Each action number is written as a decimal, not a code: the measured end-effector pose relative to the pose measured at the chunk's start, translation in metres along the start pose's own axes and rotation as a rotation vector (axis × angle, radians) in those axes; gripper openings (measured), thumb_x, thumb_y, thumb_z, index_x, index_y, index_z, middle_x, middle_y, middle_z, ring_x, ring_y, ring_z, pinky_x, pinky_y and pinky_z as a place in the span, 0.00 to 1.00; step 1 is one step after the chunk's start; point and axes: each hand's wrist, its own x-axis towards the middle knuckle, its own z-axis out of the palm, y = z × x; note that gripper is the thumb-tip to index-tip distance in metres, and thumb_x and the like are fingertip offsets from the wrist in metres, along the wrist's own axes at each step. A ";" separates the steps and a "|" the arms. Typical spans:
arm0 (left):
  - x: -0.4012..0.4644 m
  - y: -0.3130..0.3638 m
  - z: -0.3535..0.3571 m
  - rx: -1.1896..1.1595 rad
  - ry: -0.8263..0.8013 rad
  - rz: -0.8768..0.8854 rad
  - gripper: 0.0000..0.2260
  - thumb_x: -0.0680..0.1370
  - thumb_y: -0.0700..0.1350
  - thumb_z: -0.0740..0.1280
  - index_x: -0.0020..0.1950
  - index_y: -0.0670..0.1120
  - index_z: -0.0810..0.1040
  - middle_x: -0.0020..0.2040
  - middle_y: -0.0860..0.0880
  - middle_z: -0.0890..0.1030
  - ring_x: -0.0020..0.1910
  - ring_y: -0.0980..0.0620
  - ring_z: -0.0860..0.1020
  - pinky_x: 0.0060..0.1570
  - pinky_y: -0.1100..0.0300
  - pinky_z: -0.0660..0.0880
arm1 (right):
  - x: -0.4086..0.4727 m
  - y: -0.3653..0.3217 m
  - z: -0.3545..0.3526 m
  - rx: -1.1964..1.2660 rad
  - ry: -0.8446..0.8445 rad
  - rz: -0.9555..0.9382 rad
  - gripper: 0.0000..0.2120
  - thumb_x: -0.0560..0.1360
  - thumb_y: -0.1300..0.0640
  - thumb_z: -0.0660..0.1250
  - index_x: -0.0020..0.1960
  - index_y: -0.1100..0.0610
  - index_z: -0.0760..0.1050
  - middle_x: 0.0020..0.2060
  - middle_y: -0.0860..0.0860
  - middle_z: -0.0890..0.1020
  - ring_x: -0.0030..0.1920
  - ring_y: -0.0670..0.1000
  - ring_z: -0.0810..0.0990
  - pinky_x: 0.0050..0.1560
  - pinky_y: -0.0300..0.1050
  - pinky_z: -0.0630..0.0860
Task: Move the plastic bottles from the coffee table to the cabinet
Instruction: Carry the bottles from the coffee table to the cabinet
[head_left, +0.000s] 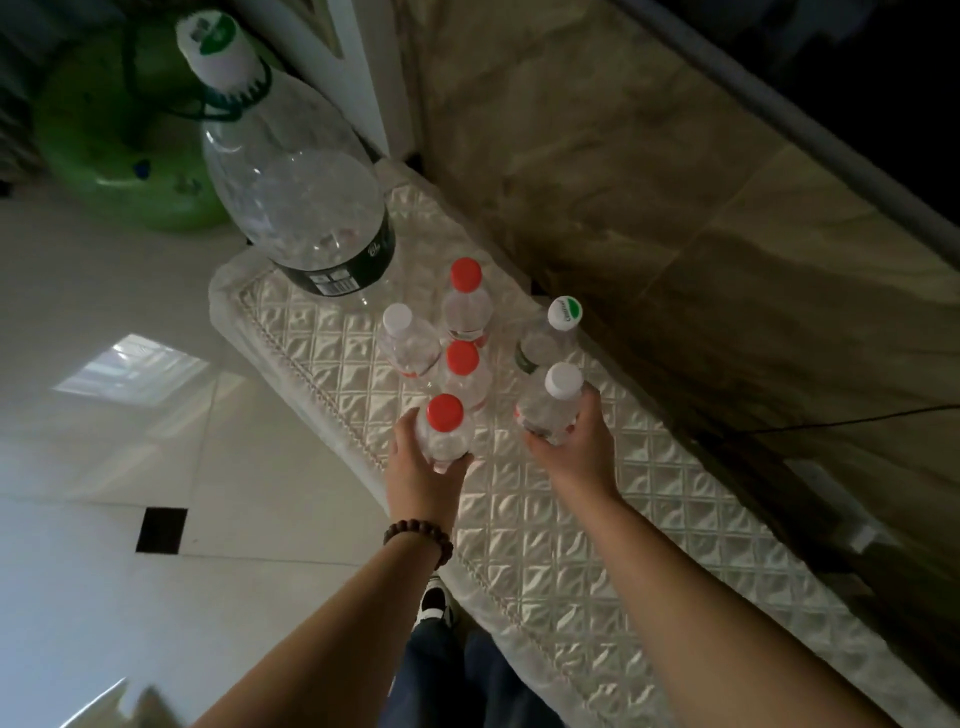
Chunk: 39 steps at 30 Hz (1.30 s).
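Clearly both hands are already occupied at mid-frame: the left hand (426, 462) wraps a red-capped bottle (444, 431), the right hand (569, 441) a white-capped bottle (551, 408), each gripped round the body below the shoulder. Both sit low over the quilted tabletop (545, 545); whether they touch it I cannot tell. Four more small bottles (465, 306) stand just above them, and a large bottle (301, 192) stands at upper left. All look clear and probably empty, so light, thin-walled and easily dented; a gentle hold round the middle should serve.
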 end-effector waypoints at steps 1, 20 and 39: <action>0.003 -0.006 0.005 -0.004 -0.006 -0.014 0.32 0.65 0.46 0.78 0.65 0.57 0.66 0.59 0.54 0.75 0.57 0.51 0.76 0.54 0.48 0.77 | 0.004 0.004 0.004 -0.017 0.005 -0.014 0.35 0.65 0.54 0.77 0.67 0.48 0.64 0.63 0.49 0.75 0.62 0.50 0.75 0.57 0.42 0.71; -0.029 0.006 -0.021 0.201 -0.025 0.044 0.47 0.68 0.58 0.74 0.77 0.50 0.50 0.77 0.49 0.56 0.76 0.51 0.53 0.74 0.48 0.56 | -0.019 -0.011 -0.025 -0.207 -0.110 -0.068 0.49 0.65 0.49 0.78 0.76 0.53 0.53 0.74 0.54 0.63 0.73 0.54 0.63 0.64 0.39 0.62; -0.171 0.085 -0.144 0.446 0.177 -0.028 0.33 0.78 0.64 0.48 0.77 0.52 0.41 0.78 0.51 0.43 0.76 0.52 0.38 0.74 0.48 0.38 | -0.157 -0.127 -0.101 -0.582 -0.191 -0.501 0.31 0.78 0.40 0.56 0.76 0.51 0.54 0.77 0.52 0.53 0.77 0.52 0.47 0.76 0.55 0.51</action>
